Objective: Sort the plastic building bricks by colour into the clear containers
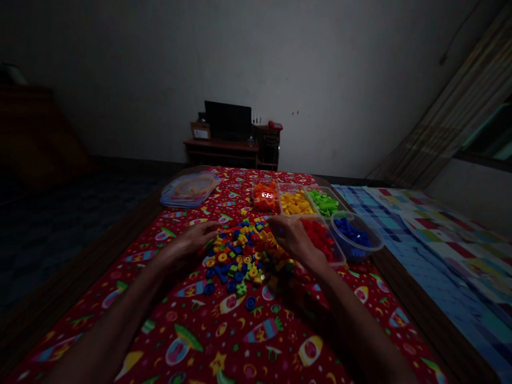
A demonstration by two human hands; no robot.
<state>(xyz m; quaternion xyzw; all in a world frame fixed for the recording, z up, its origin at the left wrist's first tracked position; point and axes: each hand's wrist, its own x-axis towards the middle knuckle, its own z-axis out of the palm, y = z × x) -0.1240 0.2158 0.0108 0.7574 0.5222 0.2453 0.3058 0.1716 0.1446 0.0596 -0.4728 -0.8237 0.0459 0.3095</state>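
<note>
A loose pile of small plastic building blocks in yellow, blue, red, orange and green lies on the red patterned cloth. At the pile's left edge is my left hand, its fingers stretched loosely toward the pieces, apparently holding nothing. My right hand hovers over the pile's right side, beside a clear container of red blocks. Its fingers are curled together, and whatever they may hold is hidden. One blue wheel-like piece lies apart, nearer to me.
Behind the pile stand clear containers of orange blocks, yellow blocks and green blocks. A round tub of blue blocks is at right. Stacked plastic lids lie at the far left. A monitor stands beyond the table.
</note>
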